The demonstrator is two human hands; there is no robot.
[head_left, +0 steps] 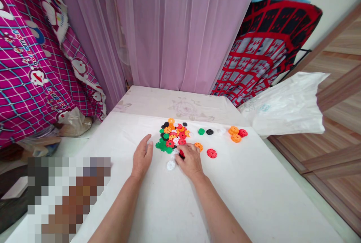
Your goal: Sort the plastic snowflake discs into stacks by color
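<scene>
A pile of notched plastic snowflake discs (167, 130) in green, black, orange, red and white lies on the white-covered table (225, 198). My left hand (142, 156) rests just left of the pile, fingers stretched out and thumb apart, holding nothing. At the pile's near right edge is my right hand (190, 159), its fingers bent and thumb curled in over some discs. A dark red and black bit shows beneath its palm; what the fingertips grip is hidden. Close to its thumb lies a white disc (170, 165). A red disc (212, 153) and an orange disc (199, 146) lie to its right.
Right of the pile lie a green disc (201, 132), a black disc (209, 132), a white disc (221, 132) and an orange and red cluster (236, 138). A white plastic bag (287, 104) sits at the table's right edge. Purple curtains (180, 29) hang behind.
</scene>
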